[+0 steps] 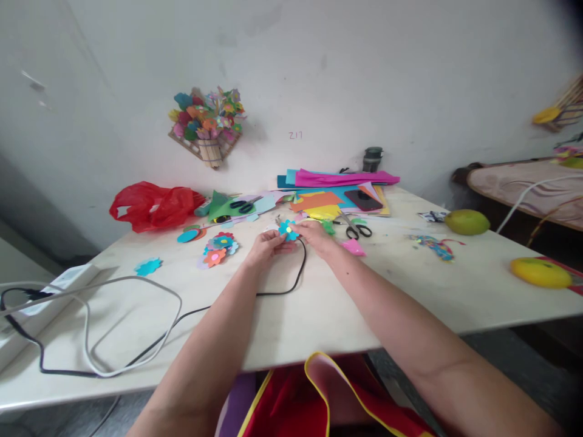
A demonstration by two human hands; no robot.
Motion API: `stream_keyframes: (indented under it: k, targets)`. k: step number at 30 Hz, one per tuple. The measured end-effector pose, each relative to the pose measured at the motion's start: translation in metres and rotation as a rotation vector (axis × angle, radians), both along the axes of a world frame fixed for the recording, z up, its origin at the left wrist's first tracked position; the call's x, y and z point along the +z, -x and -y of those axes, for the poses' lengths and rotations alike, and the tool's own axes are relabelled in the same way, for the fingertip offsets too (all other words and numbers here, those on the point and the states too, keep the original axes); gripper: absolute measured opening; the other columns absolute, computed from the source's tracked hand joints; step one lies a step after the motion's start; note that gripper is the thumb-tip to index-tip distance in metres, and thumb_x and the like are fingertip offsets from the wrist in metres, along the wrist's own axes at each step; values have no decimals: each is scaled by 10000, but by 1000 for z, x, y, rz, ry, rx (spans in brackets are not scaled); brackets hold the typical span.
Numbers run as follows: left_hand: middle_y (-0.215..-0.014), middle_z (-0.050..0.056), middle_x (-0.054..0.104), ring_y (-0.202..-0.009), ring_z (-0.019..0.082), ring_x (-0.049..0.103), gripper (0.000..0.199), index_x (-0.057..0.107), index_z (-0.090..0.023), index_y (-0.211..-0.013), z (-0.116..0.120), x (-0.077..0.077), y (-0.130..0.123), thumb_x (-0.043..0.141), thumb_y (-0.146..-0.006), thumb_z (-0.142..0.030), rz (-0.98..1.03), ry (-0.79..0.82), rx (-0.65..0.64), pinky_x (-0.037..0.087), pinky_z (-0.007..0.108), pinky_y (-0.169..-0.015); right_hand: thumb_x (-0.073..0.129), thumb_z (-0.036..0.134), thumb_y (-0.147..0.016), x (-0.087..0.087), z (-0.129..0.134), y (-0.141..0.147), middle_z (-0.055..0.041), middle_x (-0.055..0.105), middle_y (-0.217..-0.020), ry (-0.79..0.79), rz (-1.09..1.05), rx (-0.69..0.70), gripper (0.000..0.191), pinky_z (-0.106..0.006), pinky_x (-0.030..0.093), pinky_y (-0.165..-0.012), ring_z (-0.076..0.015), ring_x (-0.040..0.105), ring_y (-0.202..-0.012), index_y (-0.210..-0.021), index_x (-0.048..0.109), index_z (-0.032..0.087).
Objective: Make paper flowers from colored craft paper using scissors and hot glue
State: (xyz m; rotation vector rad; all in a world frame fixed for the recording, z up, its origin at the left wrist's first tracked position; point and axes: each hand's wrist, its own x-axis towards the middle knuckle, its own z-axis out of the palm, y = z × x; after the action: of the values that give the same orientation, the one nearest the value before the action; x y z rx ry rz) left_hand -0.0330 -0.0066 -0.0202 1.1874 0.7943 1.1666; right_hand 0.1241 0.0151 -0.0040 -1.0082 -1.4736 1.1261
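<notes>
A blue paper flower (286,230) with a small yellow centre is held above the middle of the table between both hands. My left hand (268,247) grips its left side, fingers closed. From the right, my right hand (316,235) pinches its edge near the centre. A black cable (301,267) runs under the hands; its far end is hidden by them. Left of the hands lies a cluster of finished-looking paper flowers (217,250) in orange, red and blue. A loose blue paper flower shape (148,266) lies farther left. Black-handled scissors (357,229) rest just beyond my right hand.
A power strip (50,306) with looping white and black cables takes up the left front. Coloured paper sheets (319,197), a phone (363,200) and a red plastic bag (155,205) sit at the back. Two mangoes, one green (467,222), one yellow (540,272), lie right.
</notes>
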Motion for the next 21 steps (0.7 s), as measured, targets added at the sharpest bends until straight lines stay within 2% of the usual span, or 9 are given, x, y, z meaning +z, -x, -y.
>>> stream_keyframes:
  k: [7,11,15,18,21]
  targets:
    - [-782,110,700,-720,207,675,297,605,-103,-770,1,-2,-1,749,-625,-317,-29,12,-10,525,329,-729,656,472,-567,-8,-8,1,59,362,-464,-85,21,-70,365,-252,238,-502,-80,308,-488,-477,467,173]
    - [-813,103,696,-764,226,675,305,610,-108,-838,3,1,-1,747,-618,-269,-2,7,-6,516,341,-746,646,450,-568,-7,-10,0,60,350,-473,-79,30,-88,345,-250,221,-495,-78,293,-488,-481,454,177]
    - [-820,64,691,-771,223,669,377,603,-151,-991,-1,3,3,694,-634,-230,106,-23,94,506,396,-767,625,443,-587,-5,-9,-2,60,363,-479,-57,20,-88,313,-242,208,-478,-72,274,-477,-525,479,174]
    - [-900,75,689,-820,221,656,214,622,-145,-820,-5,3,8,641,-648,-271,210,-60,186,492,393,-797,624,419,-590,-3,-8,-2,58,381,-486,-34,-3,-71,289,-236,219,-476,-72,301,-480,-542,487,169]
    - [-936,90,681,-835,214,646,245,619,-141,-747,-7,2,10,608,-677,-375,242,-47,227,486,367,-798,635,395,-577,0,-6,-3,57,403,-488,13,-2,-47,277,-232,236,-476,-74,339,-486,-536,485,166]
